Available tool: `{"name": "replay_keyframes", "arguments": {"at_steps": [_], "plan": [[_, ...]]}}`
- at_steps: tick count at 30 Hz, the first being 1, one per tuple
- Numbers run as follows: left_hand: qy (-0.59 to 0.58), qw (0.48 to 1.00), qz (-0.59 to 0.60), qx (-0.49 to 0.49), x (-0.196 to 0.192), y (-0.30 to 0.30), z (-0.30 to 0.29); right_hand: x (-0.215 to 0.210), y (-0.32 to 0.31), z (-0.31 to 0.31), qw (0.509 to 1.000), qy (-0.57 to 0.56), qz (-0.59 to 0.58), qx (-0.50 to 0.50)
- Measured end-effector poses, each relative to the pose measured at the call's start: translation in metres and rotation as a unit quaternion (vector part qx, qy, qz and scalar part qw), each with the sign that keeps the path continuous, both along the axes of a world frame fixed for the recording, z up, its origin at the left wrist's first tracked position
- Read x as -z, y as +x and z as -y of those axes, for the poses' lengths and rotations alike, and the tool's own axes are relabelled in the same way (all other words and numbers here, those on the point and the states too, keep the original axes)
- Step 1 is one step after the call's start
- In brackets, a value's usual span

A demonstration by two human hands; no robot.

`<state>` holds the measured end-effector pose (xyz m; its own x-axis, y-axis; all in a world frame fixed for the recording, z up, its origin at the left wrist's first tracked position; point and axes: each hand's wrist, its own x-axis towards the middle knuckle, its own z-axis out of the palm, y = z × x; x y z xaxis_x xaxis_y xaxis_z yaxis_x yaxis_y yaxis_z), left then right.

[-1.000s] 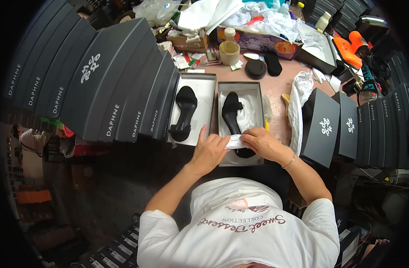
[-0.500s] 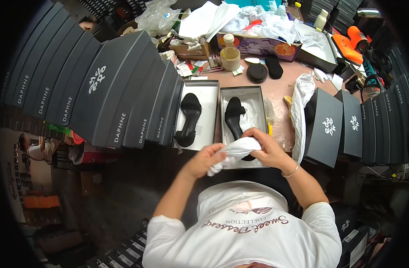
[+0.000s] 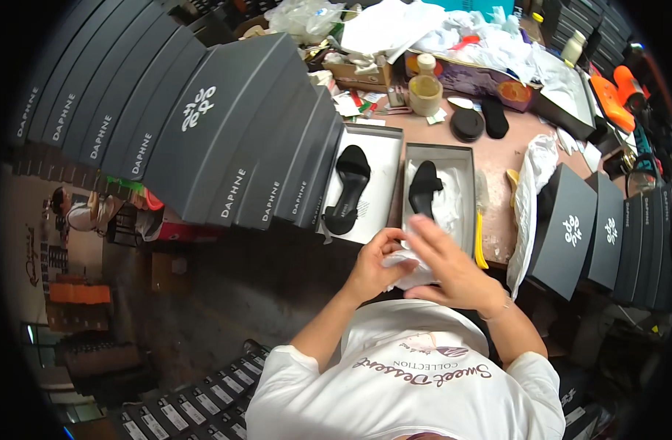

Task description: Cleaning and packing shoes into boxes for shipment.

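Note:
A crumpled piece of white tissue paper [image 3: 403, 277] is bunched in front of my body, and my left hand [image 3: 372, 268] has its fingers closed on it. My right hand [image 3: 457, 268] is over the paper's other side, fingers stretched out and thumb apart, slightly blurred. Just beyond them a black high-heeled sandal [image 3: 424, 185] lies in an open grey shoe box [image 3: 471, 198] lined with white tissue; my right hand hides the box's near part. To its left, another black heeled sandal [image 3: 353, 170] rests in a white-lined box half or lid [image 3: 378, 191].
Dark grey shoe boxes [image 3: 226, 132] stand in a row at left; more boxes [image 3: 563, 231] are at right beside a white wrapping sheet [image 3: 534, 198]. Farther back are a bottle of yellowish liquid [image 3: 425, 95], a round black tin [image 3: 467, 125] and a carton heaped with tissue [image 3: 468, 73].
The white paper, stretched between both hands before, is now bunched up closer to my body. My right hand has opened its fingers. The whole view has shifted, so the boxes appear farther right.

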<state>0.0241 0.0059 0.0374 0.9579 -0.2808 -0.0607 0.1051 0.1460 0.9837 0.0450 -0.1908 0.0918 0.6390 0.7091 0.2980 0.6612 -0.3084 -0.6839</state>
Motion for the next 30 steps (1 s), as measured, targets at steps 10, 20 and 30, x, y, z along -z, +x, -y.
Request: {"name": "replay_keyframes", "arguments": {"at_steps": [10,20,30], "plan": [[0.172,0.915,0.331,-0.154,-0.012,0.006,0.032,0.061,-0.051,-0.041,0.792,0.417,-0.446,0.006],[0.514,0.724,0.426,0.174,0.012,0.064,0.018,0.06,-0.051,0.045,0.713,0.462,-0.473,0.236],[0.415,0.661,0.497,0.38,-0.005,0.129,0.038,0.057,-0.051,0.089,0.714,0.527,-0.354,0.294]]}}
